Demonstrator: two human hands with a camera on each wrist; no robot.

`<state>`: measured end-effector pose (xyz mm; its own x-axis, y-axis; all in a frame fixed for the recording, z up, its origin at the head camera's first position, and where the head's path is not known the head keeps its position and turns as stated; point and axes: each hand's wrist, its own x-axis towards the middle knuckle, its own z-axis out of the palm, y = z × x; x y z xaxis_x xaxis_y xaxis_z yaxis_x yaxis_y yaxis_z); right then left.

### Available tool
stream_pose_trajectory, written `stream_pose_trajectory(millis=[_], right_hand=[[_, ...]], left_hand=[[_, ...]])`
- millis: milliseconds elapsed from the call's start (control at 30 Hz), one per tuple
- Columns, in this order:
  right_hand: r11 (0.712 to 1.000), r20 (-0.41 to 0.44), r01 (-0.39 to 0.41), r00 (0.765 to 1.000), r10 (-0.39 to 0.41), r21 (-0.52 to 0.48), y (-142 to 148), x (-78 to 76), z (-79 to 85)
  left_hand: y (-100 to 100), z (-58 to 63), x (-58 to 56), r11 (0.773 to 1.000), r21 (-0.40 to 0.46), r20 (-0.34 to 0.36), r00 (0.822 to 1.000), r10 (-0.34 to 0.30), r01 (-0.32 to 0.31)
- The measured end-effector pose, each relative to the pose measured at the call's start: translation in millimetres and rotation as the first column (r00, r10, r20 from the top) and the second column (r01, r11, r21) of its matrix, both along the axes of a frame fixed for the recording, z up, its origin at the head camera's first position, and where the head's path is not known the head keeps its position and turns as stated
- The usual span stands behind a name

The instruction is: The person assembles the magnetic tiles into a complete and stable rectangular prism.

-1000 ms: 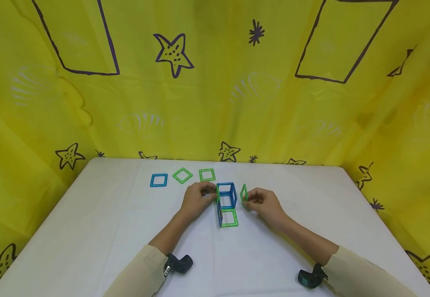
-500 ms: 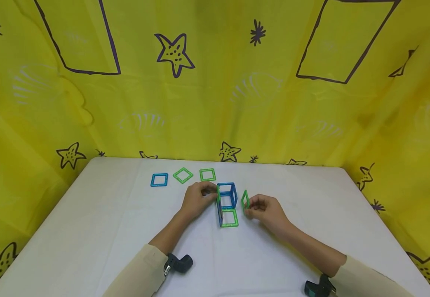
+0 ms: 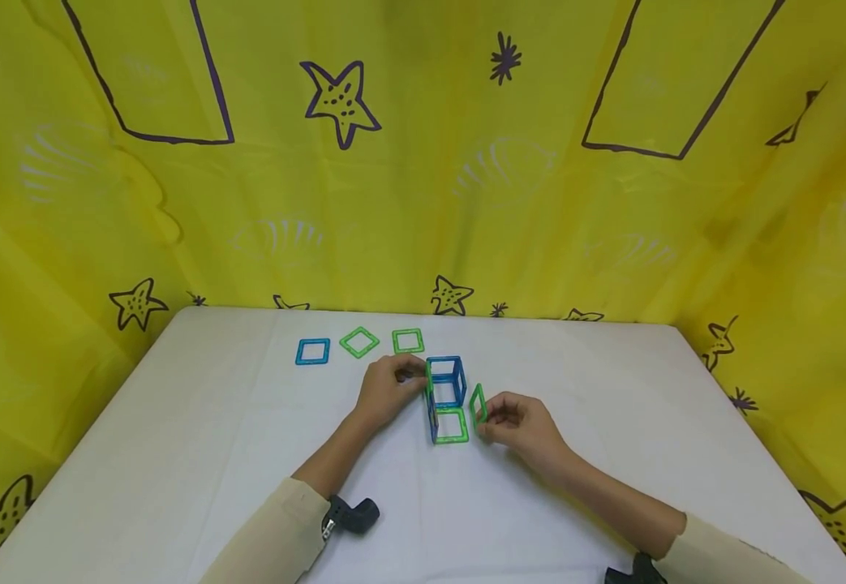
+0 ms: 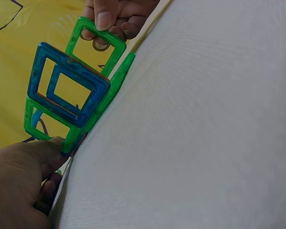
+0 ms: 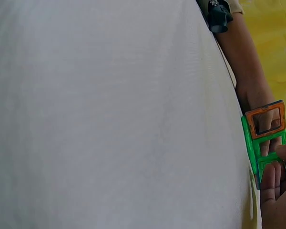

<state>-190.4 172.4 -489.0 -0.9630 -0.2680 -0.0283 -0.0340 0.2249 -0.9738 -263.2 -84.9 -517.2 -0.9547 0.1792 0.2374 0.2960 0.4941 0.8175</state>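
Observation:
On the white table stands a structure of square magnetic tiles, with upright blue tiles (image 3: 443,358) at the back and a green tile (image 3: 452,440) lying flat in front. At its left side my left hand (image 3: 388,389) pinches an upright green tile (image 4: 48,113), thumb on its edge. To the right of the structure, my right hand (image 3: 526,423) pinches a green square tile (image 4: 115,60) between thumb and fingers, held upright. An orange-framed tile (image 5: 267,134) shows on the structure's left wall in the right wrist view. The left fingertips are partly hidden behind the tiles.
A loose blue square tile (image 3: 313,362), a green tile turned like a diamond (image 3: 349,335) and a green square tile (image 3: 408,350) lie at the back. A yellow patterned curtain (image 3: 408,211) hangs behind the table. Each wrist wears a small black camera (image 3: 355,516).
My right hand has moved toward the front with its green tile, then slightly left toward the structure. The left hand stays at the structure's left side.

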Motion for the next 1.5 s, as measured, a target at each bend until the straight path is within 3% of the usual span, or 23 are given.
stream_pose_trajectory(millis=[667, 1500], right_hand=[[0.998, -0.033, -0.063, 0.998, 0.062, -0.014, -6.8, 12.4, 3.8], [0.998, -0.025, -0.061, 0.998, 0.061, -0.025, -11.2, 9.7, -2.2]], left_hand=[[-1.1, 2.8, 1.0, 1.0, 0.005, 0.014, 1.0, 0.019, -0.019], [0.6, -0.6, 0.3, 1.0, -0.007, -0.001, 1.0, 0.005, -0.005]])
